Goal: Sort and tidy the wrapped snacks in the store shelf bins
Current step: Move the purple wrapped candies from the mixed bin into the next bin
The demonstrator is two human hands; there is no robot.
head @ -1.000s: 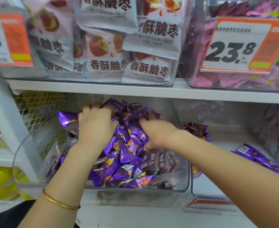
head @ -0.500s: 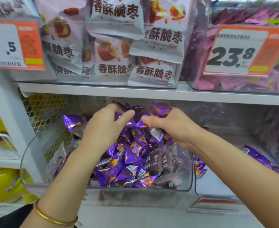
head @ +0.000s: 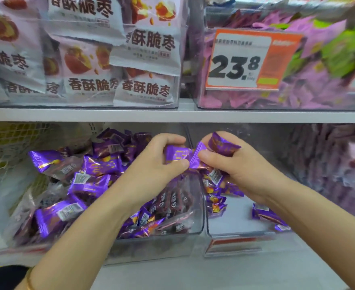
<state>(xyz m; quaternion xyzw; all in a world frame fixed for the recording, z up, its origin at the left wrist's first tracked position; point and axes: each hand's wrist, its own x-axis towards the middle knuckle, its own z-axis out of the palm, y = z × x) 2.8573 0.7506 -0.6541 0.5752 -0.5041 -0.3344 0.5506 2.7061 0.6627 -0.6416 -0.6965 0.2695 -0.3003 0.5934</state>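
Observation:
A clear bin [head: 195,231] on the lower shelf holds a heap of purple wrapped snacks [head: 93,176]. My left hand [head: 151,166] is raised above the bin's right side and pinches one purple snack [head: 175,153] between thumb and fingers. My right hand [head: 235,164] is close beside it, over the wall between two bins, and grips several purple snacks [head: 220,146], some sticking out above the fingers and some below the palm. The neighbouring clear bin [head: 239,233] on the right holds only a few purple snacks [head: 264,214].
The white shelf board [head: 172,115] runs just above my hands. Over it stand a bin of pale jujube snack bags [head: 118,59] and a bin of pink wrappers with an orange 23.8 price tag [head: 245,59]. A wire mesh basket [head: 9,147] is at the left.
Both hands have lifted out of the purple heap and shifted right. Each now holds purple snacks, and the two hands have come together above the bin divider.

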